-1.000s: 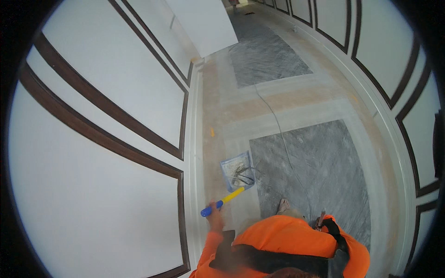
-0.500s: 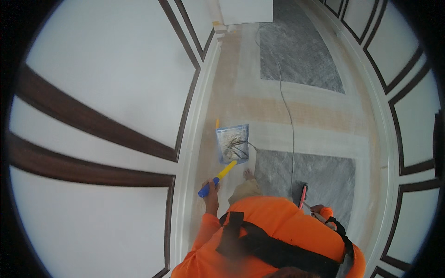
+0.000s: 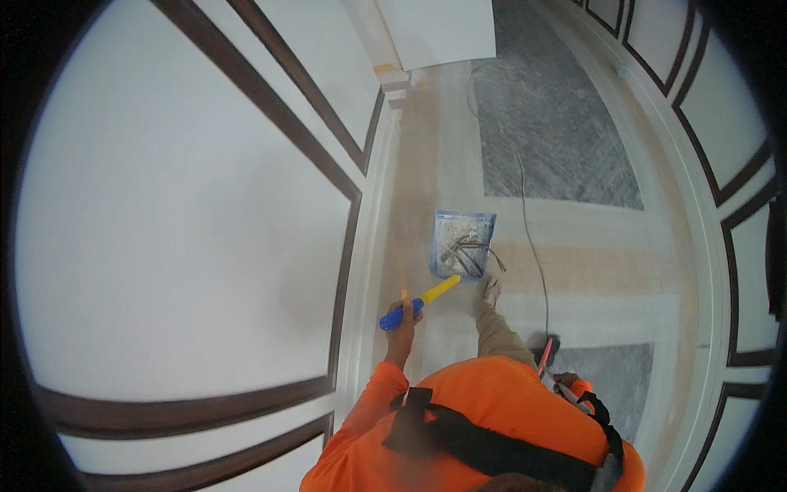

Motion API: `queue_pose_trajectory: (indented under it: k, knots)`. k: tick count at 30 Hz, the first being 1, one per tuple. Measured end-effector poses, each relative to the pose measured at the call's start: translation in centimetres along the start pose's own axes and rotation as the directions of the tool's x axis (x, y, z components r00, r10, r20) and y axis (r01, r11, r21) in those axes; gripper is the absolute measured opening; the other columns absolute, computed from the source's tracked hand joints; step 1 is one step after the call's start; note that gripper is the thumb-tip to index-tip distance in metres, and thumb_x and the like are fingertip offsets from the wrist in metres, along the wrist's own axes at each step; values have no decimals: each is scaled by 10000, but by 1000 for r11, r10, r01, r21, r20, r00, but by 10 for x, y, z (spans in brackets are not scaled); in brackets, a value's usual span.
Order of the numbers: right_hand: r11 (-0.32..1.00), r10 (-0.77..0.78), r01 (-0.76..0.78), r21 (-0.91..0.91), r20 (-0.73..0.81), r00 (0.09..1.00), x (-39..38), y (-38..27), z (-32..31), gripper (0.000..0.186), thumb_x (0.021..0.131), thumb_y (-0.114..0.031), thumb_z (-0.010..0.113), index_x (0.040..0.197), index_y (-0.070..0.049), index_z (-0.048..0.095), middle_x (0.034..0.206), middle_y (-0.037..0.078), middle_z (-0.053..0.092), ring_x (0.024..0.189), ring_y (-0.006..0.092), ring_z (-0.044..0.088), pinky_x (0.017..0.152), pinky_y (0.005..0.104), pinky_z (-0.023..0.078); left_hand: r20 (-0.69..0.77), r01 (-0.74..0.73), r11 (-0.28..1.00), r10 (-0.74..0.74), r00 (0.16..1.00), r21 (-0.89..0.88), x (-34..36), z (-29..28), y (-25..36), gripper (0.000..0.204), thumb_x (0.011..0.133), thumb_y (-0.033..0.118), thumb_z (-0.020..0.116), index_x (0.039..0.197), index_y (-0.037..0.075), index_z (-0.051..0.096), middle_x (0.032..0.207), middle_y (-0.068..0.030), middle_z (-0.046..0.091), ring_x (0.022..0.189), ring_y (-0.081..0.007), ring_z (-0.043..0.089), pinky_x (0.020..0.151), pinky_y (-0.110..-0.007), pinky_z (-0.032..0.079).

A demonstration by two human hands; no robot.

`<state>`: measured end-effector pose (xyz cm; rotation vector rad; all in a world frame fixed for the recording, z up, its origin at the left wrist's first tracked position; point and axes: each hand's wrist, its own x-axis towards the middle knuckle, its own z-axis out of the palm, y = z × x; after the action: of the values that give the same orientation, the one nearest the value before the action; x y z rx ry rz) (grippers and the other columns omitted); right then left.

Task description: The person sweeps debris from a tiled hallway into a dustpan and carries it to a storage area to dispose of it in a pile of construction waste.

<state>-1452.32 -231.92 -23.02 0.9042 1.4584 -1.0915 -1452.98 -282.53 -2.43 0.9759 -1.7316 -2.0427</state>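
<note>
My left hand [image 3: 403, 318] is wrapped around the blue end of a blue-and-yellow handle. The handle runs forward to a blue-edged dustpan [image 3: 443, 246], which carries pale debris and several bent dark cable pieces [image 3: 471, 256]. Low at the right, my right hand [image 3: 566, 380] is closed on a brush [image 3: 547, 351] with a red strip and dark bristles. Part of that brush's grip is hidden by my hand and sleeve. Just right of the dustpan, my foot [image 3: 491, 291] is on the floor.
White walls with dark brown trim [image 3: 348, 279] stand close on both sides. A thin grey cable [image 3: 537, 254] runs lengthwise along the floor. Grey marble-look panels [image 3: 557, 123] lie between pale and beige bands. Ahead is a white panel [image 3: 438, 33], perhaps a door.
I have moved forward along the corridor, with one foot stepping ahead. The dustpan and brush have travelled with my hands, and the near grey panel has slipped back toward me.
</note>
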Motion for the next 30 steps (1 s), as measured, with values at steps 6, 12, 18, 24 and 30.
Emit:
queue_pose_trajectory:
  k: [6,12,18,24,30]
  knots:
    - [986,-162,158,45,129,978,7,-227,-53,224,888,-225,478,901,-24,575,583,110,534,437,241,497,400,358,414,-42,22,998,-19,999,66,132,119,123,368,923,314,546,1114,1,521,1022,-126,595,858,-206,634,784,-324,546]
    - [915,79,-230,331,413,907,-17,-505,-121,202,846,-244,511,920,-64,569,583,72,505,424,168,429,389,288,323,-72,-2,997,-4,997,-78,285,239,216,409,930,335,523,1167,2,507,1058,-139,586,840,-225,646,779,-338,556]
    - [982,12,-68,178,296,955,-20,-651,-99,146,887,-192,490,996,-100,527,590,44,504,438,153,441,397,285,347,-61,-24,997,19,998,-79,410,273,219,401,930,344,518,1134,-1,521,1036,-144,585,817,-221,651,757,-333,566]
    - [980,-128,87,180,232,964,-25,-780,-76,148,879,-178,504,902,-31,502,601,53,518,443,154,471,403,290,392,-10,-48,990,47,999,-133,569,333,276,380,901,301,583,1096,-18,517,978,-132,590,782,-214,654,705,-317,573]
    - [989,-70,66,129,29,997,-28,-956,-125,215,909,-220,496,853,-13,491,578,51,498,397,148,427,379,291,384,20,8,998,-7,1000,-70,682,473,355,388,896,321,589,1073,-14,506,971,-131,591,757,-193,649,699,-306,568]
